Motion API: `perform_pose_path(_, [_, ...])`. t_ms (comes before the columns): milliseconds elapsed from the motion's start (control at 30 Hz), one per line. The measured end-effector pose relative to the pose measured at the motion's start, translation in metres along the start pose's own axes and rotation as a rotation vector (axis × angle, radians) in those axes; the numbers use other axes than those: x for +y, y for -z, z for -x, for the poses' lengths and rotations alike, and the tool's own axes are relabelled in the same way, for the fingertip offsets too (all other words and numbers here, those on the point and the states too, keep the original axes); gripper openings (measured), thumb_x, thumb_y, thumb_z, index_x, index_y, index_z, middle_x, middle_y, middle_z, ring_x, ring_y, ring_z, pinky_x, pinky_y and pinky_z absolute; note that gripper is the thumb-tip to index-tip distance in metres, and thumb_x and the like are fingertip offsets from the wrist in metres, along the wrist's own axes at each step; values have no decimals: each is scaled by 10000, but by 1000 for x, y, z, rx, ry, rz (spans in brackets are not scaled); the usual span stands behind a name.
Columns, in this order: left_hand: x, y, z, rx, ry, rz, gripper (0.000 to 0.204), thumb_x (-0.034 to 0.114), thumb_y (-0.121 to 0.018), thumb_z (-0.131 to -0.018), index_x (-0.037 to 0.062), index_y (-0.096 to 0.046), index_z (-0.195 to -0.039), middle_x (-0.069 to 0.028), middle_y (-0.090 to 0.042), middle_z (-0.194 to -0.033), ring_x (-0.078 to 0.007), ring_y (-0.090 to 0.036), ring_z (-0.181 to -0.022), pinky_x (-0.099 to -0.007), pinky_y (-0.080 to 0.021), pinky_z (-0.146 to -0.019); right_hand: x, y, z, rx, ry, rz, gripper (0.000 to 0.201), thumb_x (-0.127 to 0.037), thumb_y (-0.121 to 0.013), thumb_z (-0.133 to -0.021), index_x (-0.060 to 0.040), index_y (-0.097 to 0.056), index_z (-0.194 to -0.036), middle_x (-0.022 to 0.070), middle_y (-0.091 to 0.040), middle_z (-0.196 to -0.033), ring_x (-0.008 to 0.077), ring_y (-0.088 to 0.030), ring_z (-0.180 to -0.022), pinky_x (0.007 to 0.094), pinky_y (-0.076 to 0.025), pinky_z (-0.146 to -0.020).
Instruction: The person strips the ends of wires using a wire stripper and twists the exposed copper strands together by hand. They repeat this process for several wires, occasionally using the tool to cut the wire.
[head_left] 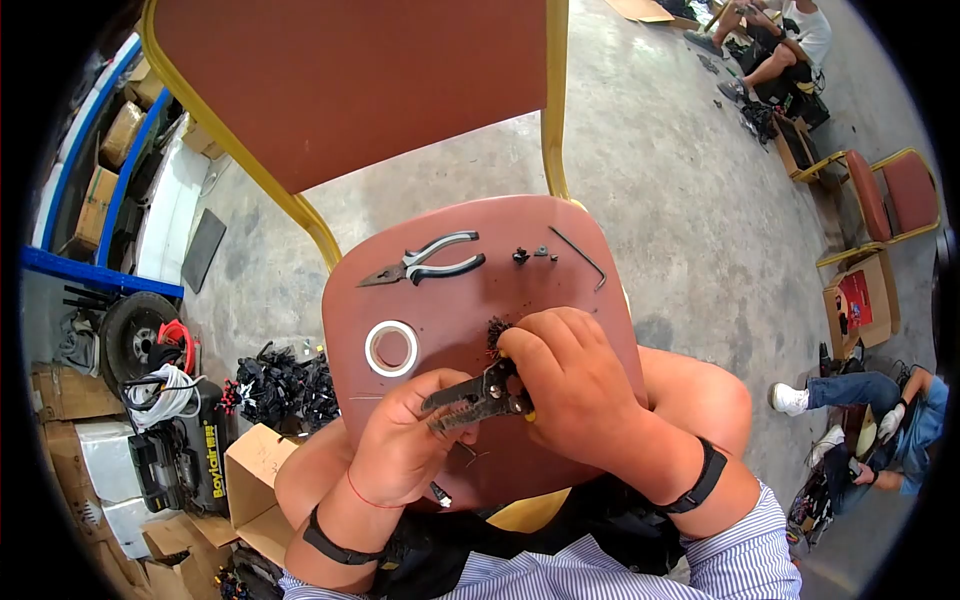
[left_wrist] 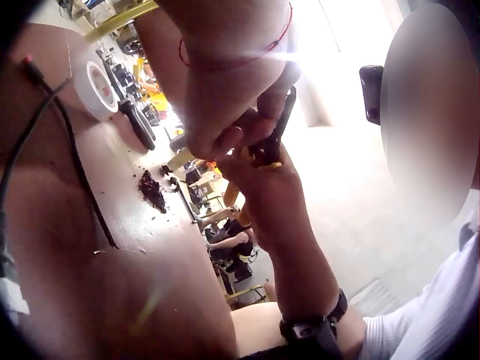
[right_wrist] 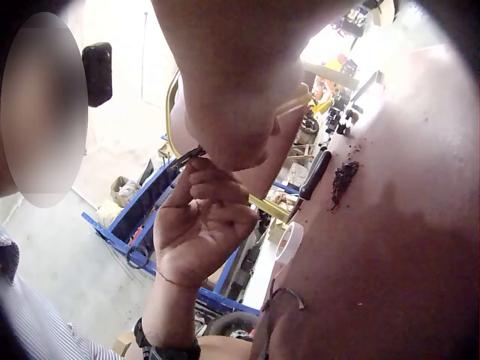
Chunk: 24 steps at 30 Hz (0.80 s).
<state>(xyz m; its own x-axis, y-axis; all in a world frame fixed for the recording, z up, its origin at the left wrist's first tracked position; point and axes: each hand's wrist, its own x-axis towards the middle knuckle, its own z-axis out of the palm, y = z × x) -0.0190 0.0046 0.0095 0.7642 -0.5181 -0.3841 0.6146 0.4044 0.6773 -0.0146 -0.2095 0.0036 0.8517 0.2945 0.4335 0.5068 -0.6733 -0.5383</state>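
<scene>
Both hands met over the chair seat (head_left: pixel 560 270) near its front edge — the right hand (head_left: pixel 570 385) curled its fingers round the handles of the wire stripper (head_left: pixel 478 397), the left hand (head_left: pixel 405 445) pinched at its jaws. Toward the back edge lay pliers (head_left: pixel 425 262), a hex key (head_left: pixel 580 256) and small screws (head_left: pixel 533 254); a tape roll (head_left: pixel 391 348) sat by the left edge — dark wire scraps (head_left: pixel 495 330) beside the right knuckles.

The person wears a blue-and-white striped shirt (head_left: pixel 640 570) with short sleeves. A black strap (head_left: pixel 700 478) circles each wrist, and a thin red string (head_left: pixel 365 497) loops the left wrist. Both knees are bare.
</scene>
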Motion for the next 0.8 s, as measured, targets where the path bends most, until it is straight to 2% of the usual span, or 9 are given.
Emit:
perform_pose_path(100, [-1, 0, 1, -9, -14, 13, 231, -29, -577, -961, -25, -611, -1190, -31, -632, -969, -114, -584, -879, -260, -484, -816, -1, 1, -3, 21, 7, 75, 294, -141, -698, -765, -35, -585, -1014, 117, -575, -928, 305, -590, -874, 414, -478, -805])
perform_pose_path(200, [1, -6, 2, 13, -13, -8, 189, -4, -583, -992, -11, -621, -1177, -26, -630, -962, -112, -578, -873, -260, -481, -816, -3, 4, -1, -26, -26, 120, 213, -133, -686, -744, -53, -568, -903, 85, -542, -822, 271, -562, -758, 380, -448, -689])
perform_pose_path(300, [-1, -7, 2, 14, -19, -20, 153, 14, -589, -1013, -1, -630, -1160, -21, -627, -952, -109, -574, -860, -258, -478, -803, -4, 4, -1, -7, -34, 125, 189, -142, -681, -734, -65, -548, -845, 72, -518, -771, 258, -543, -703, 365, -425, -643])
perform_pose_path(533, [-4, -3, -2, 93, -78, -192, 138, 43, -617, -1017, 14, -630, -1151, -7, -616, -947, -84, -551, -844, -239, -465, -786, 1, -4, -1, 52, 33, 232, 203, -137, -666, -775, -52, -582, -939, 69, -576, -826, 235, -573, -766, 357, -446, -658])
perform_pose_path(633, [1, -12, -3, 223, -86, -559, 111, 16, -626, -1006, 27, -626, -1117, 13, -589, -911, -58, -519, -838, -208, -441, -778, -1, -9, 3, 32, 2, 209, 216, -127, -661, -778, -46, -583, -962, 70, -586, -834, 232, -581, -778, 349, -461, -670])
perform_pose_path(700, [-3, -17, -7, 259, -203, -534, 106, -23, -617, -988, 35, -617, -1077, 33, -560, -873, -46, -497, -808, -199, -429, -753, -4, -7, 5, -10, -28, 192, 221, -122, -667, -765, -44, -574, -950, 74, -582, -826, 239, -584, -774, 344, -471, -673])
perform_pose_path(800, [-4, -20, -9, 294, -286, -558, 110, -50, -615, -961, 50, -598, -1002, 57, -517, -825, -36, -464, -767, -207, -415, -705, -16, 4, 6, -154, -137, 115, 440, -21, -683, -624, 15, -625, -1058, 126, -649, -886, 301, -637, -819, 385, -518, -703])
